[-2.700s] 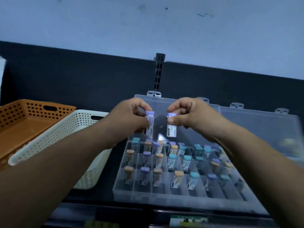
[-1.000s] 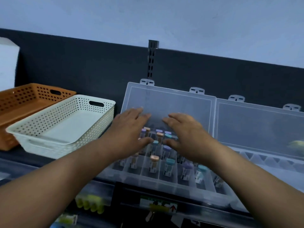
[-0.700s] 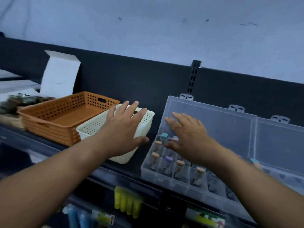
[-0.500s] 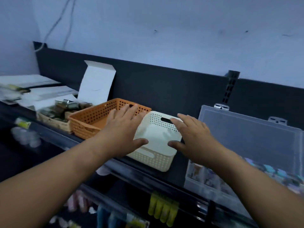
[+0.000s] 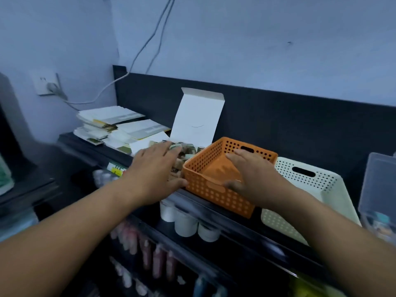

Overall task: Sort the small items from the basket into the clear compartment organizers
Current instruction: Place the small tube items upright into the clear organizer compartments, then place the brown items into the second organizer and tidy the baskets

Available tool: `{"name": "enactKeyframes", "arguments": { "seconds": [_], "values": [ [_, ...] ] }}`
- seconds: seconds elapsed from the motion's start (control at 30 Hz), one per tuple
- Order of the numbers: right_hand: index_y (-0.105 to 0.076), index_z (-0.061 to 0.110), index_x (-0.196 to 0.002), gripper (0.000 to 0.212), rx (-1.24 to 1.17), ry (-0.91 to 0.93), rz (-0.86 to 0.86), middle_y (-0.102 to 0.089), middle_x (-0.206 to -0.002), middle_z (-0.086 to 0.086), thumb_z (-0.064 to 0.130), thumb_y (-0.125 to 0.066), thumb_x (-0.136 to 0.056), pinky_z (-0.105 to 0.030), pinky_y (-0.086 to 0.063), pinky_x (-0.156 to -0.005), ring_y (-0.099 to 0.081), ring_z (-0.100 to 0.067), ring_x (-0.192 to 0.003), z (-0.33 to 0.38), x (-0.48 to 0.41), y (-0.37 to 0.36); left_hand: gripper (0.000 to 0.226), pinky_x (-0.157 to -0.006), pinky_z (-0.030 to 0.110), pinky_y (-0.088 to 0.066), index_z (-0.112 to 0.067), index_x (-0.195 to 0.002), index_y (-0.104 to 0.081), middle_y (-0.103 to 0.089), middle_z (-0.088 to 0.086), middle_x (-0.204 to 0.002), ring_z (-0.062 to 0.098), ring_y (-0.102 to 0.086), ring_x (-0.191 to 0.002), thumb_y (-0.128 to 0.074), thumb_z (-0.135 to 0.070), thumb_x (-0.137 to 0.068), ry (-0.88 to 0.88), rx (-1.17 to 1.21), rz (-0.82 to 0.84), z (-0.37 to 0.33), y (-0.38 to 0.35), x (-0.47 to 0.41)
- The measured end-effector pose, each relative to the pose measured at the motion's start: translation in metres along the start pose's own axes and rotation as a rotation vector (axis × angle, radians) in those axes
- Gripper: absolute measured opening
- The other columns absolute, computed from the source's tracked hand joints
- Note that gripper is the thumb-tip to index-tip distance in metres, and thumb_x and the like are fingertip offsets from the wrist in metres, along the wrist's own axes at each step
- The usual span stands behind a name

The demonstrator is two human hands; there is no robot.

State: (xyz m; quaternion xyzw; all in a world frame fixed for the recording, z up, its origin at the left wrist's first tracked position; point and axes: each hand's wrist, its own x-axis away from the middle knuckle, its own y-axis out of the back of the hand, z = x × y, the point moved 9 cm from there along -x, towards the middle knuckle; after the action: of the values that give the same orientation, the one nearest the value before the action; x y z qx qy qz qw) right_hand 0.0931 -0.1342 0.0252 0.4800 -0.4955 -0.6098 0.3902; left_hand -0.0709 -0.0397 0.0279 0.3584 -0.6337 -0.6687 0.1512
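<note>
An orange perforated basket point(image 5: 216, 190) stands on the dark shelf and looks bare inside. My right hand point(image 5: 252, 176) hovers over its near right part, fingers spread, holding nothing. My left hand point(image 5: 156, 168) is open with fingers apart above a white cardboard box point(image 5: 198, 116) of small items point(image 5: 186, 151) just left of the orange basket. A white perforated basket point(image 5: 308, 183) sits to the right of the orange one. Only the left edge of a clear compartment organizer point(image 5: 377, 189) shows at the far right.
Stacks of papers and flat cartons point(image 5: 111, 125) lie at the shelf's left end below a wall socket with a cable point(image 5: 51, 86). Under the shelf edge stand white jars point(image 5: 186, 224) and rows of small bottles point(image 5: 150, 258).
The view and both hands have swung left, away from the clear organizer with its capped vials. Both hands let go of the vials and now reach over the orange basket and cardboard box.
</note>
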Motion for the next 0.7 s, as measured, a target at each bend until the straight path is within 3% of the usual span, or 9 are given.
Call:
{"name": "enactKeyframes", "arguments": {
  "seconds": [0.2, 0.33, 0.53, 0.6, 0.7],
  "values": [
    [-0.023, 0.028, -0.15, 0.073, -0.075, 0.064, 0.043, -0.022, -0.158, 0.007, 0.053, -0.055, -0.09, -0.034, -0.024, -0.114, -0.023, -0.015, -0.143, 0.022, -0.058, -0.01, 0.078, -0.112, 0.037, -0.028, -0.025, -0.149, -0.021, -0.026, 0.001, -0.153, 0.02, -0.026, -0.14, -0.058, -0.052, -0.086, 0.075, 0.142, -0.02, 0.05, -0.004, -0.028],
    [-0.024, 0.029, -0.15, 0.069, -0.101, 0.099, 0.104, -0.023, -0.157, 0.006, 0.051, -0.054, -0.091, -0.032, -0.027, -0.111, -0.027, -0.015, -0.142, 0.026, -0.104, -0.022, 0.075, -0.109, 0.03, -0.027, -0.024, -0.149, -0.022, -0.026, 0.0, -0.153, 0.019, -0.027, -0.139, -0.06, -0.048, -0.088, 0.094, 0.198, 0.021, 0.069, -0.019, -0.056],
    [-0.032, 0.025, -0.147, 0.065, -0.146, 0.108, 0.187, -0.037, -0.146, -0.001, 0.049, -0.056, -0.091, -0.033, -0.039, -0.1, -0.044, -0.022, -0.128, 0.046, -0.168, -0.044, 0.08, -0.109, 0.032, -0.032, -0.027, -0.15, -0.02, -0.027, -0.004, -0.153, 0.013, -0.03, -0.138, -0.063, -0.048, -0.085, 0.107, 0.213, 0.092, 0.1, -0.046, -0.108],
    [-0.035, 0.026, -0.144, 0.064, -0.144, 0.09, 0.202, -0.041, -0.141, -0.002, 0.05, -0.057, -0.09, -0.035, -0.043, -0.096, -0.047, -0.023, -0.123, 0.053, -0.185, -0.055, 0.077, -0.102, 0.034, -0.038, -0.03, -0.147, -0.027, -0.035, -0.004, -0.146, 0.016, -0.039, -0.132, -0.064, -0.052, -0.083, 0.14, 0.21, 0.13, 0.108, -0.059, -0.121],
    [-0.039, 0.024, -0.141, 0.063, -0.083, 0.04, 0.213, -0.045, -0.134, -0.004, 0.053, -0.057, -0.088, -0.039, -0.046, -0.092, -0.05, -0.025, -0.117, 0.061, -0.205, -0.067, 0.063, -0.084, 0.033, -0.044, -0.031, -0.128, -0.045, -0.048, -0.003, -0.115, 0.018, -0.049, -0.108, -0.064, -0.059, -0.076, 0.13, 0.19, 0.166, 0.118, -0.074, -0.137]
  ]
}}
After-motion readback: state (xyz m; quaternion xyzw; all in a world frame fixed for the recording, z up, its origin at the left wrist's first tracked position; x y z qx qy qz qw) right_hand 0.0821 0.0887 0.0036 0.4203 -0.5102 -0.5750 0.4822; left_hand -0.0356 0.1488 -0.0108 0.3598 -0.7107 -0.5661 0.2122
